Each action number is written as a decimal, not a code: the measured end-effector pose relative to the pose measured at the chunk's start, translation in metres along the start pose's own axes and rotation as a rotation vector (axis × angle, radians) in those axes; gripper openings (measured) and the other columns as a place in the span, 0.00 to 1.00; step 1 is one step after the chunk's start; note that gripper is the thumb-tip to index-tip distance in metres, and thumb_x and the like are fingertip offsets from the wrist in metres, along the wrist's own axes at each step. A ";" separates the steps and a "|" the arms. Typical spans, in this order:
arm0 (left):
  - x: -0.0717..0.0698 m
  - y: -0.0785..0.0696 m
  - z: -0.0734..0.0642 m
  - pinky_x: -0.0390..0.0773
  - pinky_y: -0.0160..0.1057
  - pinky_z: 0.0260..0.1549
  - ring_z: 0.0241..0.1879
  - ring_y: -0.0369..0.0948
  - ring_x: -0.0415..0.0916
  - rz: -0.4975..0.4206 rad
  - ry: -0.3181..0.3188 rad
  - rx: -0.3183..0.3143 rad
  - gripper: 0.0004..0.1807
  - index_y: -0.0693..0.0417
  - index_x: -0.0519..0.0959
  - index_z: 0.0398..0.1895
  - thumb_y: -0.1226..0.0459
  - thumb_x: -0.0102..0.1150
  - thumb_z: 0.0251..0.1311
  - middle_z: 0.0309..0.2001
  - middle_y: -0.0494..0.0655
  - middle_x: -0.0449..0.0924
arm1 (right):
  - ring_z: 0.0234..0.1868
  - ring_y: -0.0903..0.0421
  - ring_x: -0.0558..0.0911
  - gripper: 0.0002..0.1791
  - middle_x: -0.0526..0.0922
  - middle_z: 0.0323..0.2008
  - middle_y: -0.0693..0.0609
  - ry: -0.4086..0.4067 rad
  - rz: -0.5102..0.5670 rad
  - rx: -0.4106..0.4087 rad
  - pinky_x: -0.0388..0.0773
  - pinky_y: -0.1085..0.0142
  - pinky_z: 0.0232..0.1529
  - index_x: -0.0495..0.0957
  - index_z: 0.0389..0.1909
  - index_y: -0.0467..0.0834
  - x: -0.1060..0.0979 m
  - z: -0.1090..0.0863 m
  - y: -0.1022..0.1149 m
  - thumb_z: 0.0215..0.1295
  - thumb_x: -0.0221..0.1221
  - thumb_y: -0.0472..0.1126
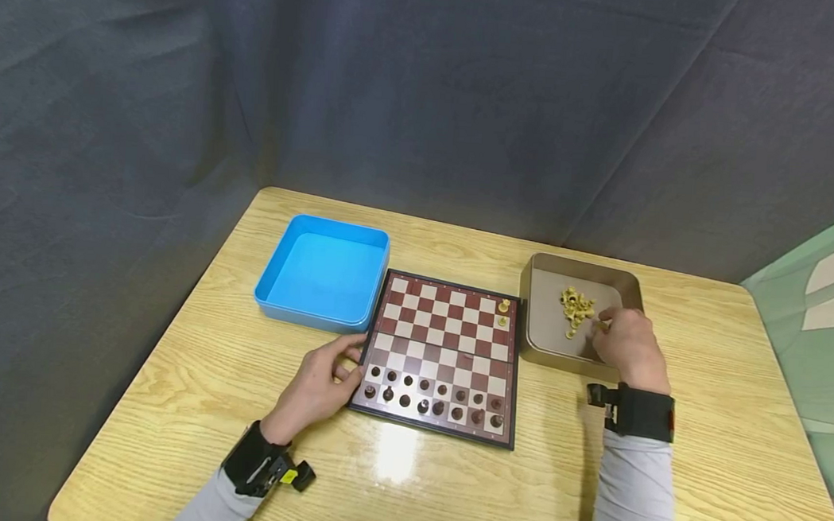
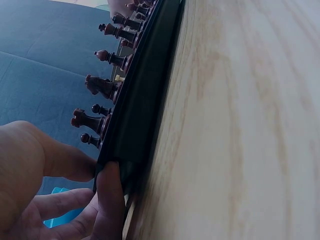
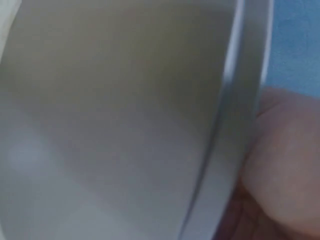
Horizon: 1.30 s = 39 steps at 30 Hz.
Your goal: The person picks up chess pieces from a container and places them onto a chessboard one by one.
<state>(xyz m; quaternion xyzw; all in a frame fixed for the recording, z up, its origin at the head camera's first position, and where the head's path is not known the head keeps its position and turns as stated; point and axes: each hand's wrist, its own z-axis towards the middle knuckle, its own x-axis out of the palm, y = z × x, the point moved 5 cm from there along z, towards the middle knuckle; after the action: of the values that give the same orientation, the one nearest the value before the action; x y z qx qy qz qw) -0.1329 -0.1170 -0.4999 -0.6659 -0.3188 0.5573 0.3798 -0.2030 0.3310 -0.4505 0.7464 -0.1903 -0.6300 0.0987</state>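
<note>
A folding chessboard [image 1: 449, 326] with red-brown and white squares lies in the middle of the table. Two rows of dark chess pieces [image 1: 423, 405] stand along its near side, and two pale yellow pieces [image 1: 503, 306] stand at its far right corner. My left hand [image 1: 319, 382] grips the board's left edge, thumb and a finger at the rim [image 2: 107, 165]. Inside the brown tin [image 1: 546, 312], my right hand [image 1: 630, 345] pinches a yellow chess piece [image 1: 602, 326] beside a pile of yellow pieces [image 1: 575, 304]. In the right wrist view the tin's wall [image 3: 110, 125] hides the fingertips.
Left of the board, a blue tray [image 1: 330, 275] sits close to its far left corner. The tin stands right up against the board's right side. Dark cloth [image 1: 433, 118] hangs behind the wooden table [image 1: 474, 495].
</note>
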 end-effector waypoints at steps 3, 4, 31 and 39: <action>0.000 0.001 0.000 0.82 0.34 0.26 0.29 0.35 0.80 -0.008 0.002 0.003 0.30 0.58 0.76 0.69 0.71 0.65 0.61 0.44 0.48 0.82 | 0.35 0.42 0.78 0.19 0.80 0.51 0.24 -0.028 0.010 -0.010 0.75 0.59 0.27 0.80 0.53 0.24 0.001 0.001 0.000 0.71 0.57 0.36; 0.000 0.001 0.000 0.82 0.34 0.26 0.29 0.35 0.80 -0.009 0.003 0.004 0.30 0.58 0.76 0.69 0.71 0.65 0.61 0.44 0.48 0.83 | 0.33 0.43 0.78 0.18 0.81 0.50 0.25 -0.039 0.013 -0.016 0.75 0.60 0.25 0.81 0.52 0.24 0.001 0.002 0.000 0.71 0.58 0.36; -0.001 0.000 0.000 0.82 0.35 0.27 0.30 0.35 0.81 -0.002 0.012 0.001 0.30 0.58 0.75 0.70 0.70 0.65 0.62 0.44 0.46 0.82 | 0.33 0.42 0.82 0.10 0.85 0.38 0.31 -0.177 0.092 -0.063 0.77 0.59 0.26 0.83 0.40 0.28 0.003 0.006 -0.005 0.57 0.60 0.24; -0.001 0.000 -0.001 0.83 0.35 0.27 0.30 0.36 0.81 -0.007 0.012 -0.009 0.30 0.56 0.76 0.69 0.70 0.65 0.62 0.44 0.46 0.82 | 0.28 0.46 0.82 0.07 0.85 0.34 0.32 -0.218 0.115 -0.034 0.76 0.63 0.22 0.82 0.37 0.28 0.001 0.005 -0.011 0.59 0.63 0.28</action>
<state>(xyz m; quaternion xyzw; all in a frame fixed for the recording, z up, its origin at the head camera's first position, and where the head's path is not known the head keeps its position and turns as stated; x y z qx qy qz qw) -0.1320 -0.1178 -0.4996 -0.6696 -0.3215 0.5507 0.3808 -0.2063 0.3410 -0.4567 0.6596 -0.2319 -0.7037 0.1259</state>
